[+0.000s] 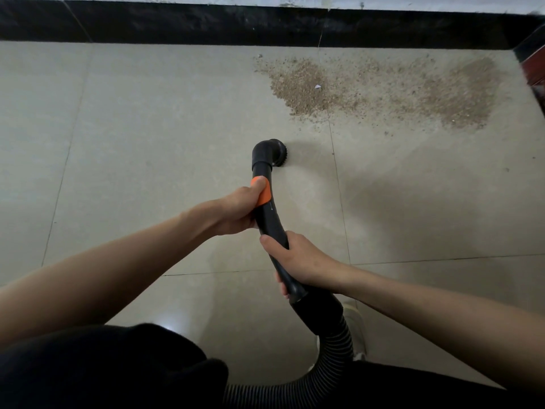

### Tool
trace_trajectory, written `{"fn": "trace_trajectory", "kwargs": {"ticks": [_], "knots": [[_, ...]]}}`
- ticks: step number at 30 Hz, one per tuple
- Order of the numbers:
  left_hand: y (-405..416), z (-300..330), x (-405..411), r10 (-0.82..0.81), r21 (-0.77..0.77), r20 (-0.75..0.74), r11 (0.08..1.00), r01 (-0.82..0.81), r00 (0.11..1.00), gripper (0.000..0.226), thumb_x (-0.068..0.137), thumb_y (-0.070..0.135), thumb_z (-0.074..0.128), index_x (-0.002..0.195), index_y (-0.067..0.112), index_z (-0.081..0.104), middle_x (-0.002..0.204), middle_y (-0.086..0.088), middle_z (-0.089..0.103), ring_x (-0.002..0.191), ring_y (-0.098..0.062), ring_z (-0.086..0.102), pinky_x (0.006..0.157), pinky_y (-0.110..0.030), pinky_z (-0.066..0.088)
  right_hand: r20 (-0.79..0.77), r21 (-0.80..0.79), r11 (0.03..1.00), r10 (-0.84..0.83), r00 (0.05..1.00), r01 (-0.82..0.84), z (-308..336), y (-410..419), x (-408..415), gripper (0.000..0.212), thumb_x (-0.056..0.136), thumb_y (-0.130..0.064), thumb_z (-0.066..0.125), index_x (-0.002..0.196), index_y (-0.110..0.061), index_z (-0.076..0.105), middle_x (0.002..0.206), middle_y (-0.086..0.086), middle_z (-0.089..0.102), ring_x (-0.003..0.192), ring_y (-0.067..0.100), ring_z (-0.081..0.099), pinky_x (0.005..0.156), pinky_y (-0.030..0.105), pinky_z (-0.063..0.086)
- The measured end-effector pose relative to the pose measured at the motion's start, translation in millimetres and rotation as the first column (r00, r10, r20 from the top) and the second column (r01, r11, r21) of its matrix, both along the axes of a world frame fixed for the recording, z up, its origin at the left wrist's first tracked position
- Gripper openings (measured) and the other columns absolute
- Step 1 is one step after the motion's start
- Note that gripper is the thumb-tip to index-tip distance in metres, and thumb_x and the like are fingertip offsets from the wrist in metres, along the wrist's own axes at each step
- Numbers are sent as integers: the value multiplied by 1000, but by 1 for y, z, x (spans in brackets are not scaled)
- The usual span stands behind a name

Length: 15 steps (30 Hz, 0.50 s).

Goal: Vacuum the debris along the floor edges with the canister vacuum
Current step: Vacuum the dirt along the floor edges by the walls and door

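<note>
A black vacuum wand (271, 219) with an orange slider (262, 193) runs up the middle of the view and ends in a round brush nozzle (272, 153) near the pale tiled floor. My left hand (236, 209) grips the wand at the orange slider, thumb on it. My right hand (298, 261) grips the wand lower down, just above the ribbed black hose (330, 349). Brown gritty debris (383, 87) is spread over the floor at the upper right, beside the black skirting (206, 25). The nozzle sits short of the debris, below and left of it. The canister is out of view.
The black skirting runs along the whole far edge and turns at the right corner, where a reddish-brown object (535, 72) stands. A small white scrap (317, 86) lies in the debris. My dark-clothed legs (103, 367) fill the bottom, with a light shoe (355, 329) beside the hose.
</note>
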<state>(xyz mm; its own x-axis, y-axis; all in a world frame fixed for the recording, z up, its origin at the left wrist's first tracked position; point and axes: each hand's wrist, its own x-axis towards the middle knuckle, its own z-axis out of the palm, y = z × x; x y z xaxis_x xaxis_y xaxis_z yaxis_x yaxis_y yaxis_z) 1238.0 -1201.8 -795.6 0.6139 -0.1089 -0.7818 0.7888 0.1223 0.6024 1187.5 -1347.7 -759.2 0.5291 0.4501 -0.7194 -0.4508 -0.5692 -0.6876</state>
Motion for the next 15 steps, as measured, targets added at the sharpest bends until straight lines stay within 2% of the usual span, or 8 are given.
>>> {"fn": "trace_trajectory", "kwargs": {"ticks": [5, 9, 12, 15], "knots": [[-16, 1, 24, 6, 55, 67, 998, -10, 998, 40, 102, 39, 30, 86, 6, 47, 82, -6, 49, 72, -17, 51, 66, -26, 48, 30, 22, 995, -97, 995, 96, -8, -8, 19, 33, 100, -42, 45, 91, -11, 41, 62, 10, 57, 41, 19, 56, 44, 27, 48], [-17, -3, 50, 34, 104, 109, 994, -46, 993, 44, 102, 42, 32, 87, 5, 48, 86, -8, 52, 75, -18, 54, 67, -26, 49, 80, 28, 996, -88, 993, 86, -15, -7, 48, 34, 101, -41, 45, 86, -11, 42, 62, 10, 58, 43, 21, 57, 45, 27, 49], [-9, -7, 67, 42, 132, 104, 990, -55, 994, 45, 101, 44, 33, 97, 2, 51, 90, -8, 56, 77, -19, 57, 66, -27, 49, 117, 10, 1000, -29, 993, 28, -20, -2, 71, 35, 100, -43, 44, 92, -9, 45, 65, 11, 59, 43, 18, 58, 45, 25, 50], [0, -9, 85, 34, 169, 93, 984, -49, 995, 48, 101, 45, 34, 109, 2, 51, 92, -8, 59, 77, -19, 58, 68, -27, 47, 137, 7, 1000, 0, 991, -1, -24, 5, 98, 36, 100, -41, 44, 89, -8, 46, 63, 11, 59, 40, 16, 57, 43, 22, 48]]}}
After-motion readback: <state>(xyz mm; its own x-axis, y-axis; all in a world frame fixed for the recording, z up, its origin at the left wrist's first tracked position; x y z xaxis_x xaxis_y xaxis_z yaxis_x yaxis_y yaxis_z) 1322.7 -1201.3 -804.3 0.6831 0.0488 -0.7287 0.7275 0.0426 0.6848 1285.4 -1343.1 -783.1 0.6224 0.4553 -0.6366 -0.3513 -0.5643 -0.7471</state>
